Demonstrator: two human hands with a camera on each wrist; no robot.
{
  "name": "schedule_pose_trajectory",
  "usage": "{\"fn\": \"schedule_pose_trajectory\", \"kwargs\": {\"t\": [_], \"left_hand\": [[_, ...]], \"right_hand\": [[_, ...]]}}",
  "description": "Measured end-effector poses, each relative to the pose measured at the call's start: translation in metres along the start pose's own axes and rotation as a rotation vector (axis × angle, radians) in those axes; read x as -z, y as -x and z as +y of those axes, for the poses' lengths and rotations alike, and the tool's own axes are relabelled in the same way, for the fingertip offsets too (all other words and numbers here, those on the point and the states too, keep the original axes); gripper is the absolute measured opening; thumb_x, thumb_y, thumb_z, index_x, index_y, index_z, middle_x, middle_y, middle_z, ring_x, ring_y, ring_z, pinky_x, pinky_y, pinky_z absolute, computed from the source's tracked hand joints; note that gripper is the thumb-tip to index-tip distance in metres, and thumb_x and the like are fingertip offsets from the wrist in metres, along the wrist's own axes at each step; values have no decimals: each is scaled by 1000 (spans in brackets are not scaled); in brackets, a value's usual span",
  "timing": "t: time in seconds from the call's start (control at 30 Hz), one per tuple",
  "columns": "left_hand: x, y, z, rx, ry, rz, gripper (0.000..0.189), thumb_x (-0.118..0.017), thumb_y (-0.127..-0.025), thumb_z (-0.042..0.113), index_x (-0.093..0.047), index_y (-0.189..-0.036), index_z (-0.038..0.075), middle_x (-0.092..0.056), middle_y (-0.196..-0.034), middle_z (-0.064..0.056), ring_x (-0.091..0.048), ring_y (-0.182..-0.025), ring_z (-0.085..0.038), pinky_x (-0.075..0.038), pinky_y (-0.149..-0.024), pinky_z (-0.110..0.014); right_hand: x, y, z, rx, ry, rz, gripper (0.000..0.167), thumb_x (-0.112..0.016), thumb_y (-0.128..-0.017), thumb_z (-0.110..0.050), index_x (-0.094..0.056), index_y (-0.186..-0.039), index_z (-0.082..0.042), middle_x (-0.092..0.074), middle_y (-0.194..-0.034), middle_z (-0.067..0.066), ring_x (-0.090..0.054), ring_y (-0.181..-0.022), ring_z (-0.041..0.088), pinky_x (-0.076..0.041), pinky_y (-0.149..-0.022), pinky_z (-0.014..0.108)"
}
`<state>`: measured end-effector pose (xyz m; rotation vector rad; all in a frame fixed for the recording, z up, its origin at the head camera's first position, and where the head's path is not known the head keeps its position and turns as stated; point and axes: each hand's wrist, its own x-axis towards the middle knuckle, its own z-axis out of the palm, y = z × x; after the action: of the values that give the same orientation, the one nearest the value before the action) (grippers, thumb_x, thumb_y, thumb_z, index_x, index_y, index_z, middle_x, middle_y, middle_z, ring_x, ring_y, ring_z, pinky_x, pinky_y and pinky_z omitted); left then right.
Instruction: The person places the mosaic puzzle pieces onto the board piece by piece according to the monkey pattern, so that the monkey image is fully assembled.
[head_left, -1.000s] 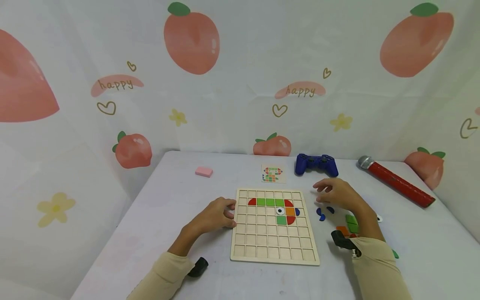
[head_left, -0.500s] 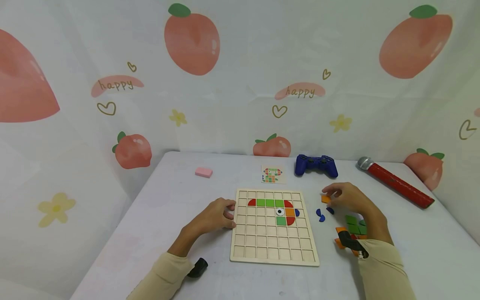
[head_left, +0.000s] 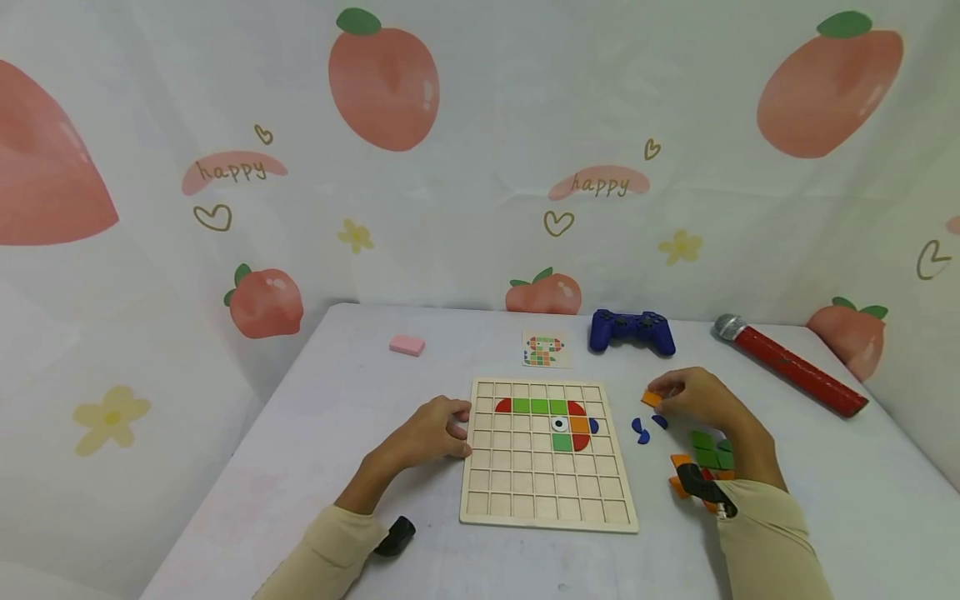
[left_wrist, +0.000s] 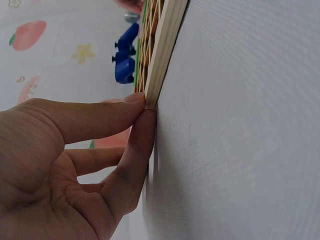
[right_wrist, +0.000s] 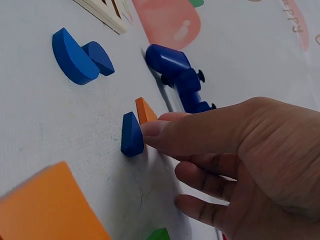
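Note:
A square wooden grid board (head_left: pixel 502 483) lies flat on the table, with red, green, orange and blue tiles and one eye tile (head_left: pixel 559 424) set in its upper squares. My left hand (head_left: pixel 429 432) pinches the board's left edge between thumb and finger, as the left wrist view shows. Right of the board, my right hand (head_left: pixel 701 400) pinches an orange square tile (right_wrist: pixel 145 111) between thumb and fingers, low at the table; the far fingers are partly hidden. Close to the thumb lies a blue half-round tile (right_wrist: pixel 132 135). Two more blue tiles (right_wrist: pixel 72 57) lie nearer the board.
Behind the board is a small pattern card (head_left: pixel 546 349). A blue game controller (head_left: pixel 632 332) and a red microphone (head_left: pixel 798 371) lie at the back right, a pink block (head_left: pixel 407 345) at the back left. Green tiles (head_left: pixel 705 450) and orange tiles (head_left: pixel 681 460) lie by the right forearm.
My right hand has moved right and slightly toward me, bringing the orange tile at its fingertips into view. The left hand has stayed at the board's edge.

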<state>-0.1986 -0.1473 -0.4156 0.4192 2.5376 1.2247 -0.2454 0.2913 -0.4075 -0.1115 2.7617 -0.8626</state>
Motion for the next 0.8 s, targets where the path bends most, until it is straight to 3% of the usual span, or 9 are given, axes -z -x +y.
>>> {"fn": "schedule_pose_trajectory", "kwargs": {"t": [0.33, 0.8], "left_hand": [[-2, -2, -1, -7, -20, 3, 44, -86, -82, -4, -65, -120, -3, -59, -115, -12, -69, -100, -20, -58, -72, -29], [-2, -1, 0, -10, -29, 5, 41, -86, -81, -5, -65, -117, -3, -58, -113, -13, -68, -97, -19, -57, -69, -29]], "right_hand": [[-13, -11, -16, 77, -25, -3, 42, -81, -91, -22, -74, -128, -2, -69, -106, 11, -58, -92, 25, -50, -75, 35], [-43, -19, -64, 269, -112, -35, 38, -79, -90, -17, -75, -125, -2, -69, -104, 8, -57, -92, 23, -49, -76, 36]]}}
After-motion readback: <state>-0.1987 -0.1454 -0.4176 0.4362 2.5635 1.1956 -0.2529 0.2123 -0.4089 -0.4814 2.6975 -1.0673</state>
